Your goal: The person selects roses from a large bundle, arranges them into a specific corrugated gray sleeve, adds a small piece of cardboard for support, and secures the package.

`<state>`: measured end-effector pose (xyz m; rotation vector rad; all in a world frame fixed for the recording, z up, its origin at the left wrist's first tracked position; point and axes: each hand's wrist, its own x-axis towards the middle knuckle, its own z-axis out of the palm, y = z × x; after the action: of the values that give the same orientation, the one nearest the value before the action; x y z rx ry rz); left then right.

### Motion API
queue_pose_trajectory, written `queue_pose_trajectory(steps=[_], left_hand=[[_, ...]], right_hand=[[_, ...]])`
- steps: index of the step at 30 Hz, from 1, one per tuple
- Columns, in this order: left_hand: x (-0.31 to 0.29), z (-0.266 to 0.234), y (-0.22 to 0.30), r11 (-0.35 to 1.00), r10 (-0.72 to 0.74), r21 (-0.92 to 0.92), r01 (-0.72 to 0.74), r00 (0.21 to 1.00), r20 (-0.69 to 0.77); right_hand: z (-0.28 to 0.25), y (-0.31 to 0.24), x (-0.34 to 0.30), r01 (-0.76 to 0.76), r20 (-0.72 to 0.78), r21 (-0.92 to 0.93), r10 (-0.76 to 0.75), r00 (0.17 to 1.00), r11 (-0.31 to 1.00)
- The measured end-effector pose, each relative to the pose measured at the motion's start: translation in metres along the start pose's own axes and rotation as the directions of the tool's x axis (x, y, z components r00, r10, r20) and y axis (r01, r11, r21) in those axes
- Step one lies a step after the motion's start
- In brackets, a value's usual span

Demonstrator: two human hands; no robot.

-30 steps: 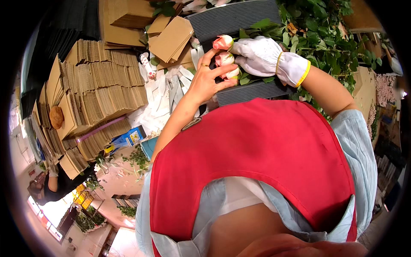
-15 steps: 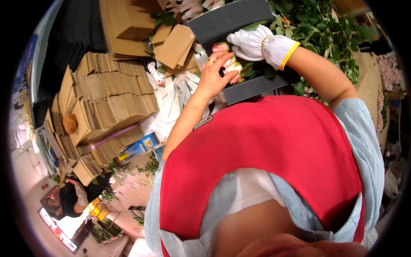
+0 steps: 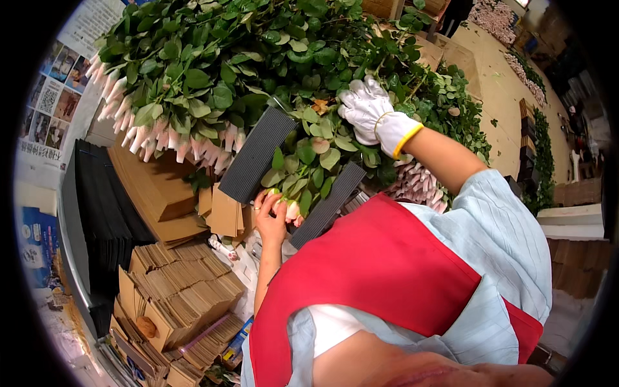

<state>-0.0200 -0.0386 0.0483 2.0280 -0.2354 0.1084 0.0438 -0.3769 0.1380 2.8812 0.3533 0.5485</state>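
Note:
Pink and white roses (image 3: 293, 211) lie with their heads toward me between two dark grey ridged panels, the left panel (image 3: 260, 155) and the right panel (image 3: 327, 205). Bare and wearing a ring, my left hand (image 3: 271, 219) curls its fingers round the rose heads at their left side. My right hand (image 3: 371, 116), in a white glove with a yellow cuff, is farther up the bunch, closed over the leafy stems. Green rose leaves (image 3: 316, 151) fill the gap between the panels. The stems under the glove are mostly hidden by foliage.
At the far left, many roses in pale sleeves (image 3: 167, 138) lie heaped under leaves. Stacked cardboard (image 3: 187, 284) and black sheets (image 3: 103, 213) stand on the left. More sleeved roses (image 3: 419, 184) are by my right forearm; a pale floor (image 3: 500, 97) stretches beyond.
My view has swung to the right and up, showing more foliage. My right hand has moved from beside the rose heads up along the stems. My left hand stays at the heads.

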Motion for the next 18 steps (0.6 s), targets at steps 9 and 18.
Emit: queue_pose_trajectory(steps=[9, 18], left_hand=[[0.005, -0.011, 0.013, 0.996, -0.038, 0.082, 0.037, 0.999, 0.009], [-0.003, -0.017, 0.015, 0.989, -0.146, 0.05, 0.142, 0.986, 0.081]], right_hand=[[0.021, -0.014, -0.037, -0.117, 0.14, 0.174, 0.093, 0.986, 0.978], [-0.102, -0.02, 0.177, 0.222, -0.507, 0.603, 0.153, 0.848, 0.766]])
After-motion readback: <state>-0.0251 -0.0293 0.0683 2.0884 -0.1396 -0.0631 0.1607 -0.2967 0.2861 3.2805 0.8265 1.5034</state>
